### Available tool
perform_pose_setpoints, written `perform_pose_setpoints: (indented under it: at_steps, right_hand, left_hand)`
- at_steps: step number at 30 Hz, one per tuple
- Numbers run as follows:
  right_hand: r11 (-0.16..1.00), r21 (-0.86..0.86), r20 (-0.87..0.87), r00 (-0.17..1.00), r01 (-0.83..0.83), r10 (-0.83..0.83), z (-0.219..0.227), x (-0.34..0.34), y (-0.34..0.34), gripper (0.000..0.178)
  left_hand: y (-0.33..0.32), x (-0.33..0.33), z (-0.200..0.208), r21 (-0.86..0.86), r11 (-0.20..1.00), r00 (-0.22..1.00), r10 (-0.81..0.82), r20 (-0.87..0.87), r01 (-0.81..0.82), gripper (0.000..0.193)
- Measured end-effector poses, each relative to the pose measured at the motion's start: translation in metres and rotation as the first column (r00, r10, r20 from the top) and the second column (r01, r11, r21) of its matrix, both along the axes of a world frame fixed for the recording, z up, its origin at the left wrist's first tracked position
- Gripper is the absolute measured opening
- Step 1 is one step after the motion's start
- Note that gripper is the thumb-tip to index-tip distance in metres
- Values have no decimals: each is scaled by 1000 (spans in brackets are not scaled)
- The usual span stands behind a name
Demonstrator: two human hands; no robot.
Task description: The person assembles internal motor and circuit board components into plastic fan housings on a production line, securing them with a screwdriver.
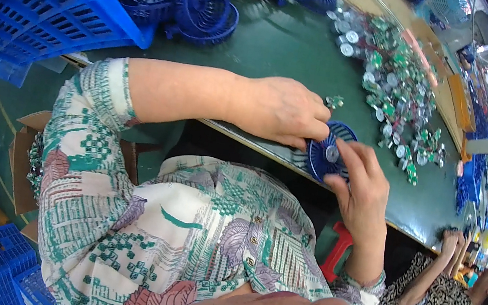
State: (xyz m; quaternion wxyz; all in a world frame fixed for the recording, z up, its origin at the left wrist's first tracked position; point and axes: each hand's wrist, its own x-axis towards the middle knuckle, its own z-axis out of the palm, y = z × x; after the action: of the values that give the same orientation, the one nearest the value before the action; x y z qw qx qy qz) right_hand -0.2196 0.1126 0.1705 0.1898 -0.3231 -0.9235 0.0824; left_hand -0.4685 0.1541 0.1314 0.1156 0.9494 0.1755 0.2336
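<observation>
At the front edge of the green table I hold a round blue plastic fan housing [318, 164] with radial slats. A small silver motor [331, 154] sits at its centre. My left hand [290, 110] is closed on the housing's left rim, its fingertips partly hidden. My right hand [366, 185] curls round the right side, index fingertip by the motor and thumb at the near rim. Just beyond my left fingers lies a small green circuit board [334, 102] with metal parts.
A heap of small motors with green circuit boards [390, 86] covers the table's right side. Blue fan housings [205, 6] pile up at the back left, beside a blue crate [59, 5]. A co-worker [439, 295] sits at the right. A red stool [337, 253] stands below the table.
</observation>
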Motion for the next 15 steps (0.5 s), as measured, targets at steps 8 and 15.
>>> perform_pose_setpoints:
  at_steps: [8,15]
  right_hand:
    - [971,240,-92,996,9,14,-42,4,-15,59]
    - [967,244,-315,949,74,7,-60,15,-12,57]
  left_hand:
    - [15,-18,33,130,980,981,128,148,-148,35]
    - [83,-42,14,409,477,533,845,29,-778,68]
